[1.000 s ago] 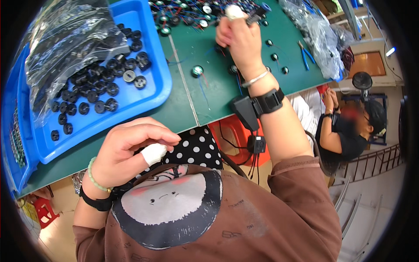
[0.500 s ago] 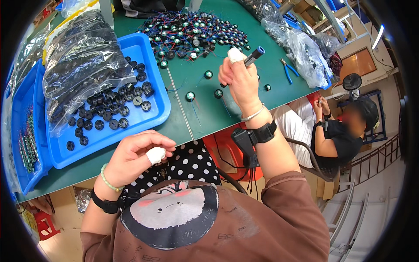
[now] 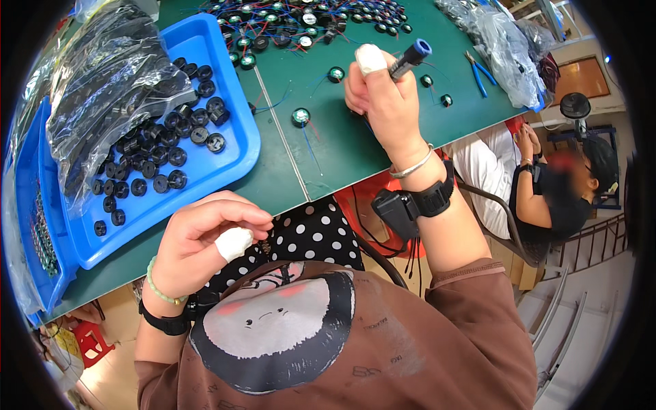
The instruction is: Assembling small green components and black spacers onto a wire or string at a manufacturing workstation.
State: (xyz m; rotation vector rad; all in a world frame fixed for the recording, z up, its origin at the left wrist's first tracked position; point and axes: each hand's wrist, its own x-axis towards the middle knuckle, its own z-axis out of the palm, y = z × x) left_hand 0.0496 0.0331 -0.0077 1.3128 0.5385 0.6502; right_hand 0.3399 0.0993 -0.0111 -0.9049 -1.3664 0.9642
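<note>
My right hand [image 3: 386, 96] is closed around a black pen-shaped tool [image 3: 410, 59] with a blue end, held upright over the green table; the tool's lower part is hidden by the hand. Its thumb is wrapped in white. Close by lie small round parts with green faces and thin wires, one part [image 3: 301, 117] to the hand's left and another part [image 3: 335, 74] beyond it. Over my lap, at the table's front edge, my left hand [image 3: 205, 236] has its fingers curled, with the white-wrapped thumb up against them. Whatever may be between those fingertips is hidden.
A blue tray [image 3: 239, 147] at left holds black round housings [image 3: 178, 157] and a large clear bag [image 3: 109, 89] of them. Wired parts [image 3: 301, 20] are heaped at the back. Blue-handled pliers [image 3: 480, 74] lie at right, near plastic bags [image 3: 488, 41]. A person [image 3: 547, 178] sits beyond.
The whole view has shifted, so the tray and heap sit higher in the picture. My right hand keeps hold of the pen-shaped tool; my left hand's curled pose is nearly the same.
</note>
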